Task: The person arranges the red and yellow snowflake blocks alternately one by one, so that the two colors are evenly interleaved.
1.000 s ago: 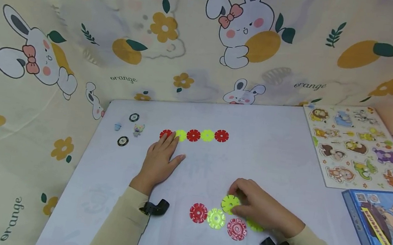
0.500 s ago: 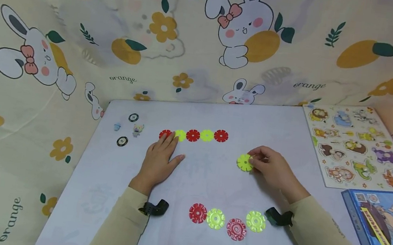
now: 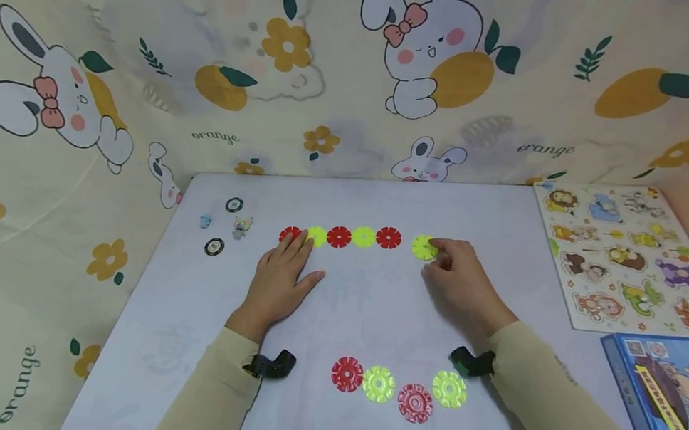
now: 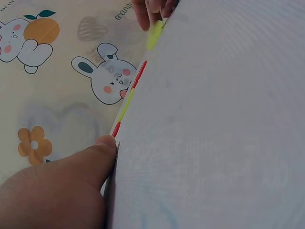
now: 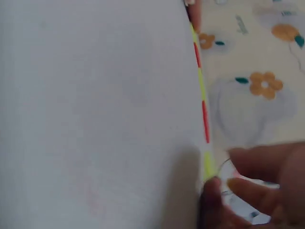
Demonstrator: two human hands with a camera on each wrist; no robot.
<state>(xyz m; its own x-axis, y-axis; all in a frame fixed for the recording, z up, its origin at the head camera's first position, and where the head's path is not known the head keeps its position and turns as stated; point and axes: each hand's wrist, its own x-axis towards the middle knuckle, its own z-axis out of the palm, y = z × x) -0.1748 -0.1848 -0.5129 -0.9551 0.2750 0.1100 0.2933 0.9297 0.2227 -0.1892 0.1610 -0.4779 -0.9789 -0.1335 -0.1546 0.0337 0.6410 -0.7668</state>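
A row of notched plastic discs lies across the table, red and yellow-green by turns. My left hand [image 3: 276, 284] rests on the table with fingers extended, its fingertips on the leftmost red disc [image 3: 287, 234] and the yellow-green disc [image 3: 316, 237] beside it, partly covering both. Uncovered to the right are a red disc [image 3: 339, 237], a yellow-green disc [image 3: 364, 237] and another red disc [image 3: 389, 238]. Beyond a small gap, my right hand [image 3: 465, 280] pinches a yellow-green disc [image 3: 423, 247] by its right edge. The left wrist view shows the row edge-on past my thumb [image 4: 95, 160].
Nearer me lie a red disc [image 3: 347, 374], a yellow-green disc [image 3: 378, 384], a pinkish-red disc [image 3: 414, 403] and another yellow-green disc [image 3: 448, 389]. Small black rings [image 3: 214, 247] and figures [image 3: 242, 227] sit at left. An animal picture board [image 3: 629, 261] and a blue box [image 3: 671, 391] occupy the right.
My right hand has carried the yellow-green disc from the near group up and across to the right end of the row. My left hand has stayed in place.
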